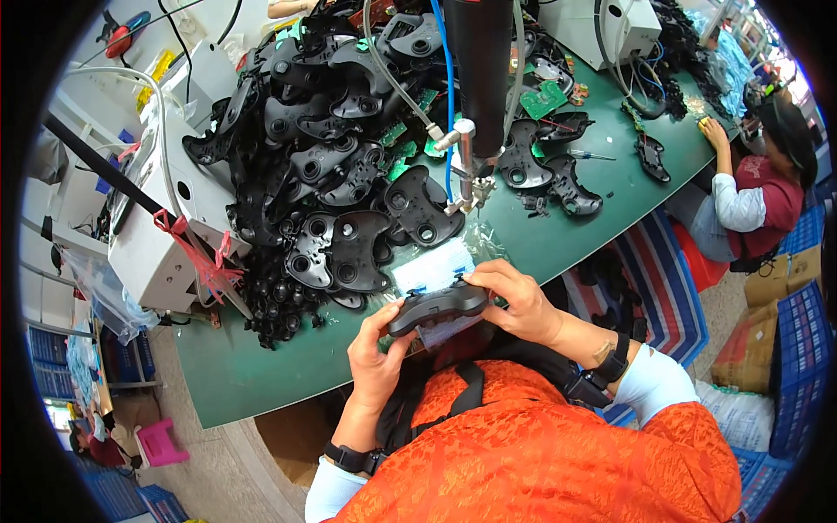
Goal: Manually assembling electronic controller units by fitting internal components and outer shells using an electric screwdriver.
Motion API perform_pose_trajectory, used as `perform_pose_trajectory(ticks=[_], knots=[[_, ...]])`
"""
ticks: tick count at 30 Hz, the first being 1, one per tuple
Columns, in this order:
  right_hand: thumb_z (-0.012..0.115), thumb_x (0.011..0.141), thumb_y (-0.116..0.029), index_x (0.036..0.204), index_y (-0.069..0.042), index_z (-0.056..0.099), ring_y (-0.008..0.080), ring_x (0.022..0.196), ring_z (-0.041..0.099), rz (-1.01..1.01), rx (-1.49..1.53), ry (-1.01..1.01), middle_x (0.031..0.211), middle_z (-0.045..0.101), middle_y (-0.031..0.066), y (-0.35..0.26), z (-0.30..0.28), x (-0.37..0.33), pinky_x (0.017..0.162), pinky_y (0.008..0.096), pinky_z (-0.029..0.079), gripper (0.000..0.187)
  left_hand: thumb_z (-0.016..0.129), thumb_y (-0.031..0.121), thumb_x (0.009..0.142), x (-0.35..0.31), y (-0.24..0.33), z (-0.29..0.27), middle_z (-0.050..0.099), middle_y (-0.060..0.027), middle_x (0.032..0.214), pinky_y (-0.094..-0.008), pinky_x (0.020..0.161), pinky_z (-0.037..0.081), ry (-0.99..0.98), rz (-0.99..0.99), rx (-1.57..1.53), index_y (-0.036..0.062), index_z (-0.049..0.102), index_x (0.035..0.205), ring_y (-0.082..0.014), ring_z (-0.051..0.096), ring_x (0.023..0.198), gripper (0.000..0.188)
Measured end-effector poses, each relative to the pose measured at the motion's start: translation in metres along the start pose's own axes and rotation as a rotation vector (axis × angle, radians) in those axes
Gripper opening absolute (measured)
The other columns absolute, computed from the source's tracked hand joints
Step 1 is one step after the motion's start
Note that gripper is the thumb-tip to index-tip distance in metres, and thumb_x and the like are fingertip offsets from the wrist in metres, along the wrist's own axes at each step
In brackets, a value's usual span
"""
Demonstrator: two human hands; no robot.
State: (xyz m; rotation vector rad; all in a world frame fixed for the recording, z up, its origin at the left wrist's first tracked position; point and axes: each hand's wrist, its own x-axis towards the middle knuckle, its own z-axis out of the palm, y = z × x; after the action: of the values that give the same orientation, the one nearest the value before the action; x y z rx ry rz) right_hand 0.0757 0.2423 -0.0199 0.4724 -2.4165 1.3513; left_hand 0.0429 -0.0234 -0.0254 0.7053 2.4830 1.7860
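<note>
One black controller [438,310], raised at the near edge of the green desk [253,379], gripped at both ends. Left hand [373,356]: fingers grasping its 8 o'clock end. Right hand [527,307]: fingers grasping its 2 o'clock end. From controller: white sheet [433,265] just beyond at 12 o'clock; black shells [323,161] heaped at 11; screwdriver [581,154] between 1 and 2; co-worker [769,199] seated farther out at 2 o'clock.
</note>
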Motion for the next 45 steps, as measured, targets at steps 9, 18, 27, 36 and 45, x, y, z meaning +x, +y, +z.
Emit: perform_pose_trajectory(ticks=[9, 18, 27, 36, 45], knots=[[0.079, 0.082, -0.024, 0.12, -0.005, 0.062, 0.0328, 0.086, 0.067, -0.038, -0.033, -0.098, 0.111, 0.061, 0.014, -0.017, -0.01, 0.013, 0.071, 0.038, 0.056, 0.047, 0.073, -0.011, 0.082, 0.011, 0.006, 0.0, 0.069, -0.0141, 0.121, -0.0327, 0.095, 0.055, -0.036, -0.165, -0.108, 0.0, 0.059, 0.122, -0.0215, 0.068, 0.111, 0.044], [0.087, 0.075, -0.027, 0.133, -0.005, 0.053, 0.0237, 0.08, 0.062, 0.047, 0.094, -0.025, 0.122, 0.053, 0.0154, -0.017, -0.011, 0.011, 0.07, 0.0346, 0.055, 0.07, 0.065, -0.008, 0.09, 0.007, -0.015, -0.002, 0.063, -0.0132, 0.125, -0.0402, 0.095, 0.057, -0.005, -0.235, -0.505, 0.0027, 0.051, 0.125, -0.0216, 0.064, 0.112, 0.039], [0.086, 0.077, -0.029, 0.131, -0.005, 0.057, 0.0225, 0.081, 0.062, 0.009, 0.104, -0.068, 0.118, 0.055, 0.012, -0.02, -0.001, 0.014, 0.069, 0.033, 0.055, 0.066, 0.066, -0.002, 0.093, 0.009, -0.021, 0.0, 0.059, -0.0118, 0.128, -0.0415, 0.096, 0.057, -0.092, -0.392, -0.855, 0.0042, 0.049, 0.129, -0.0228, 0.063, 0.115, 0.04], [0.086, 0.073, -0.038, 0.129, -0.005, 0.058, 0.0311, 0.101, 0.061, -0.137, -0.103, 0.05, 0.119, 0.056, 0.0135, -0.029, -0.003, 0.024, 0.083, 0.0403, 0.052, 0.07, 0.066, -0.002, 0.093, 0.009, -0.022, 0.001, 0.057, -0.0143, 0.134, -0.0407, 0.097, 0.056, -0.094, -0.371, -0.82, 0.0035, 0.048, 0.129, -0.0233, 0.061, 0.118, 0.041], [0.073, 0.086, -0.036, 0.122, -0.002, 0.061, 0.0333, 0.105, 0.06, -0.325, -0.003, -0.034, 0.11, 0.063, 0.0148, -0.034, 0.018, 0.046, 0.093, 0.0435, 0.045, 0.051, 0.063, -0.008, 0.093, 0.014, -0.017, -0.001, 0.061, -0.0102, 0.124, -0.0336, 0.096, 0.054, -0.154, -0.32, -0.709, 0.0019, 0.05, 0.13, -0.017, 0.062, 0.113, 0.041]])
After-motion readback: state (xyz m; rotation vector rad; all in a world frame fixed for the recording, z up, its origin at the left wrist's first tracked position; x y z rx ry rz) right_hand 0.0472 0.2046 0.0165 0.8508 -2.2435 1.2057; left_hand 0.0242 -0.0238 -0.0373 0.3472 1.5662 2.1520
